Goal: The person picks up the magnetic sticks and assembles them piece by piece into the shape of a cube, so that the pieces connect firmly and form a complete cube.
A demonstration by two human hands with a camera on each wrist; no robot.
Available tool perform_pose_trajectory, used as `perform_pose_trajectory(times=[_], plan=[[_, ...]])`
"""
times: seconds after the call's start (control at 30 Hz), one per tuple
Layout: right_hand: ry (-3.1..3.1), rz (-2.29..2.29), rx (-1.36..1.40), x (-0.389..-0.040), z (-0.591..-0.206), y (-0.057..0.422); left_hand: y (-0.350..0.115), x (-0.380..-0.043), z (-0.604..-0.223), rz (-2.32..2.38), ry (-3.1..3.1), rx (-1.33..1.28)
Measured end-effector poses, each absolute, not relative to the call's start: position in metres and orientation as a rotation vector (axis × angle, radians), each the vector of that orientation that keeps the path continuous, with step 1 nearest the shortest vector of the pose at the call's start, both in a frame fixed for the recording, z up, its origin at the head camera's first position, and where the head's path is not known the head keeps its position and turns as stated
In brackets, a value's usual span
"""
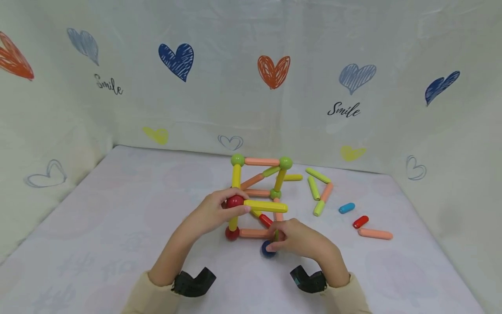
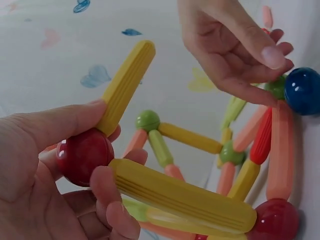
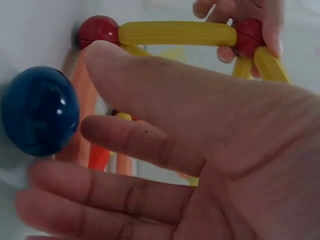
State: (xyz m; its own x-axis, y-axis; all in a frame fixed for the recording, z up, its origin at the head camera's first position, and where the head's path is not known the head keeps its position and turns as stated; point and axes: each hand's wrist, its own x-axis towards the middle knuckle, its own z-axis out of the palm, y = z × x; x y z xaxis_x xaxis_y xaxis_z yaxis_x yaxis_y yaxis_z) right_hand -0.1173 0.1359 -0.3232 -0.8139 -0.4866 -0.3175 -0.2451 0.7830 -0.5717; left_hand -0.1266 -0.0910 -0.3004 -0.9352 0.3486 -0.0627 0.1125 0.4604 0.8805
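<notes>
My left hand (image 1: 208, 214) holds a glossy red ball (image 2: 86, 157) between thumb and fingers, at the near left upper corner of a frame of rods and balls. A yellow rod (image 1: 266, 206) sticks out from this ball to the right, its far end free. Another yellow rod (image 2: 185, 195) runs from the ball down to a lower red ball (image 1: 232, 233). By the frame's near right lower corner is my right hand (image 1: 303, 239), fingers spread and slightly bent. A dark blue ball (image 3: 40, 111) sits just beyond its fingertips; contact is unclear. A green ball (image 2: 276, 88) is partly hidden behind that hand.
Green balls (image 1: 286, 163) and an orange rod (image 1: 262, 162) form the frame's far top edge. To the right lie loose green rods (image 1: 318, 175), a short blue rod (image 1: 347, 208), a short red rod (image 1: 361, 222) and an orange rod (image 1: 375, 234). A heart-printed curtain (image 1: 227, 104) hangs behind.
</notes>
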Motion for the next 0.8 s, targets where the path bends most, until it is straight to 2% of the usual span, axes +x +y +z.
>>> perform_pose_trajectory(times=[0.4, 0.63, 0.8], plan=[[2.438, -0.677, -0.499, -0.113, -0.333, 0.119, -0.088, -0.122, -0.302, 1.575, 2.407, 0.310], [2.470, -0.894, -0.679, -0.119, -0.321, 0.139, -0.087, -0.119, -0.303, 1.602, 2.430, 0.321], [2.581, -1.021, -0.675, -0.122, -0.310, 0.161, -0.087, -0.119, -0.303, 1.602, 2.445, 0.332]])
